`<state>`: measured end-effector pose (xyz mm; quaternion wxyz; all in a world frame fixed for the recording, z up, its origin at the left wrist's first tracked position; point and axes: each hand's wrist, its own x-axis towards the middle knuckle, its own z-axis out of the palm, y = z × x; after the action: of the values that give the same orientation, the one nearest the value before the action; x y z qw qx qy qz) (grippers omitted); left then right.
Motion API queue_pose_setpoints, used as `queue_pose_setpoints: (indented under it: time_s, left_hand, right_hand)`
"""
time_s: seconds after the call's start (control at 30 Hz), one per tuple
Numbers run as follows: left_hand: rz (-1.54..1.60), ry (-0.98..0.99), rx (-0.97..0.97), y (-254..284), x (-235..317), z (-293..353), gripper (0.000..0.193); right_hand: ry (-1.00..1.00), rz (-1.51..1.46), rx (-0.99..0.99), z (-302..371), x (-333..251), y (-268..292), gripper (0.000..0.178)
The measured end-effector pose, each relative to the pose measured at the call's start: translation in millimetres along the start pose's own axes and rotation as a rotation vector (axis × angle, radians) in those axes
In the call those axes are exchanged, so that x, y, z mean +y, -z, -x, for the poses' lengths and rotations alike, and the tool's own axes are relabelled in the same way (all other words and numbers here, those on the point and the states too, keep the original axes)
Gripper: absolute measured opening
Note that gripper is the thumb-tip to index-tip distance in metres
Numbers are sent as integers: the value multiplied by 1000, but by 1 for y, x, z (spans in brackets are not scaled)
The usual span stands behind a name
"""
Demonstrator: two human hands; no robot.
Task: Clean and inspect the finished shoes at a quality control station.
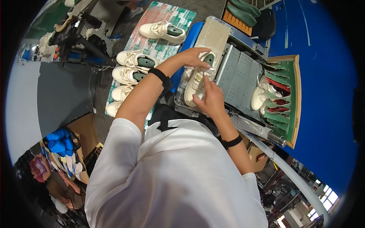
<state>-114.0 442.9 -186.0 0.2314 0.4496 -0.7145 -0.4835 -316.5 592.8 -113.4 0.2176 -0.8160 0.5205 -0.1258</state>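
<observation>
A cream lace-up shoe (194, 88) with a green shoe last (209, 59) inside lies in front of me at the edge of the machine, its toe toward me. My left hand (194, 58) reaches over its collar, fingers at the far side and thumb near the tongue, closed on it. On the shoe's right side my right hand (212, 98) grips it, index finger up by the laces and thumb toward the toe. The undersides of both hands' grips are hidden.
On the patterned board (140, 38) at left stand several similar shoes (161, 31) with green lasts. To the right runs a grey slatted conveyor (241, 76) toward a green strip curtain (279, 117), where cream shoes (260, 97) sit. An orange rack (237, 19) holds green lasts.
</observation>
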Motion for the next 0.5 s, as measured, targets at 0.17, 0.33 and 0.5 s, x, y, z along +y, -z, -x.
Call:
queue_pose_setpoints:
  time_s: [0.17, 0.33, 0.5]
  left_hand:
    - [83, 72, -58, -11, 4, -8, 82]
    - [315, 133, -19, -18, -18, 0, 71]
    - [347, 128, -17, -13, -2, -4, 71]
  right_hand:
    - [71, 80, 63, -5, 6, -9, 89]
    - [-190, -423, 5, -16, -6, -26, 73]
    - [-71, -855, -260, -6, -46, -23, 62]
